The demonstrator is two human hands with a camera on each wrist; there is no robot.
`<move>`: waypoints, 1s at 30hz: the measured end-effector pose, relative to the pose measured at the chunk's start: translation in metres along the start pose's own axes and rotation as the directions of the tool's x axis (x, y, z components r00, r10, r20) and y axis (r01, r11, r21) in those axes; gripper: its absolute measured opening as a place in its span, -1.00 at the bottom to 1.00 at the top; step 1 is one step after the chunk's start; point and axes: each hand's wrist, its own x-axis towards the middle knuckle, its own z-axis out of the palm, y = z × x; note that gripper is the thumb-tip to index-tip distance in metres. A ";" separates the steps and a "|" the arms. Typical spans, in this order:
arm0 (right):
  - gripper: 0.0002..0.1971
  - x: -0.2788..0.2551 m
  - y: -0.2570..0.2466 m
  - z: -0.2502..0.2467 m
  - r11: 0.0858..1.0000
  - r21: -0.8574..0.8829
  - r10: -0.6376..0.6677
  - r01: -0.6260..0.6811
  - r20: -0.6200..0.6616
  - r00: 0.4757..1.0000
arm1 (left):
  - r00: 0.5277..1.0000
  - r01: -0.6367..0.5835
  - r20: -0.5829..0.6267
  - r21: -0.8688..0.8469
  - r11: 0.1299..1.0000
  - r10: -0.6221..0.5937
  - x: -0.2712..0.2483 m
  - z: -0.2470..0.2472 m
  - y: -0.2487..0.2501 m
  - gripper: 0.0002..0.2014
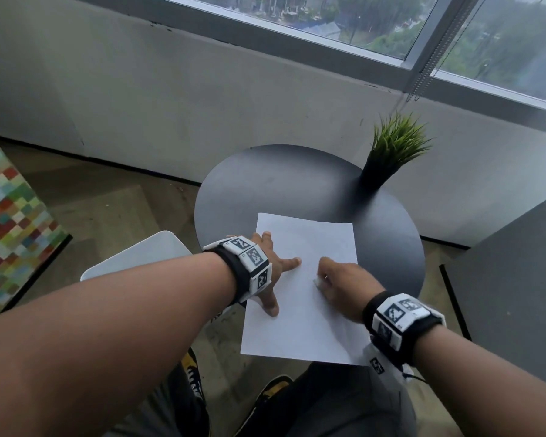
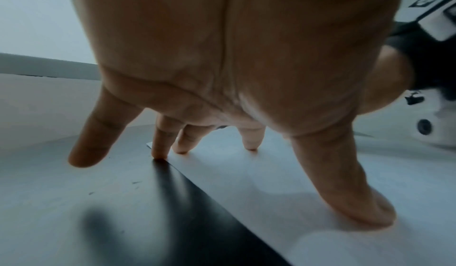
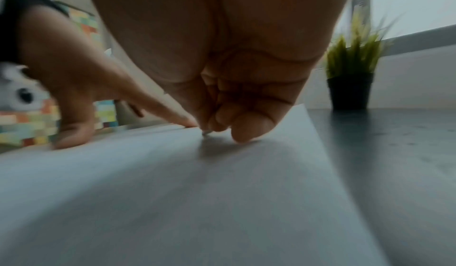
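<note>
A white sheet of paper [image 1: 303, 326] lies on a round black table [image 1: 281, 184], its near end hanging over the table's front edge. My left hand [image 1: 276, 279] is spread on the sheet's left side, its fingertips [image 2: 251, 145] and thumb [image 2: 357, 202] pressing the paper [image 2: 271, 182] down; the little finger is lifted. My right hand [image 1: 338, 285] is curled at the sheet's middle, pinching a small pale object [image 3: 206, 132] whose tip touches the paper [image 3: 172, 192]. What that object is cannot be told.
A small green plant in a black pot [image 1: 391, 149] stands at the table's far right. A white chair seat [image 1: 139, 257] is at the left, a multicoloured panel [image 1: 10, 222] beyond it, and a grey cabinet [image 1: 517, 279] at the right. A wall and window are behind.
</note>
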 end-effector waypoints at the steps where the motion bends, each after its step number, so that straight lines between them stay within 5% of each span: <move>1: -0.89 -0.006 -0.011 0.003 0.996 -0.025 -0.082 0.084 0.048 0.995 | 1.000 0.000 0.012 -0.009 1.000 0.000 -0.001 -0.001 0.000 0.20; 4: -0.92 -0.017 -0.028 0.006 0.964 -0.030 -0.255 0.265 0.191 0.948 | 0.999 0.001 0.035 -0.030 1.000 0.000 -0.002 -0.001 0.000 0.22; 9: -0.87 -0.002 -0.013 -0.001 0.997 -0.008 -0.073 0.073 0.048 0.996 | 0.999 -0.006 0.037 -0.044 0.999 0.007 -0.002 -0.001 0.001 0.21; 13: -0.92 -0.018 -0.043 0.004 0.958 -0.016 -0.275 0.285 0.218 0.936 | 0.999 -0.011 0.045 -0.040 0.999 0.013 -0.002 0.000 -0.001 0.20; 19: -0.85 0.008 0.004 -0.003 0.990 0.111 0.088 -0.092 0.039 0.995 | 0.999 -0.007 0.047 -0.049 0.999 0.010 -0.002 0.006 -0.003 0.18; 25: -0.90 -0.004 -0.028 0.009 0.988 0.053 -0.152 0.146 0.154 0.976 | 0.997 -0.062 0.049 -0.030 0.998 0.064 -0.001 0.006 -0.008 0.18; 30: -0.89 0.024 0.017 -0.009 0.970 0.114 0.213 -0.215 0.027 0.977 | 0.996 -0.087 0.031 0.016 0.996 0.086 0.000 0.008 -0.006 0.18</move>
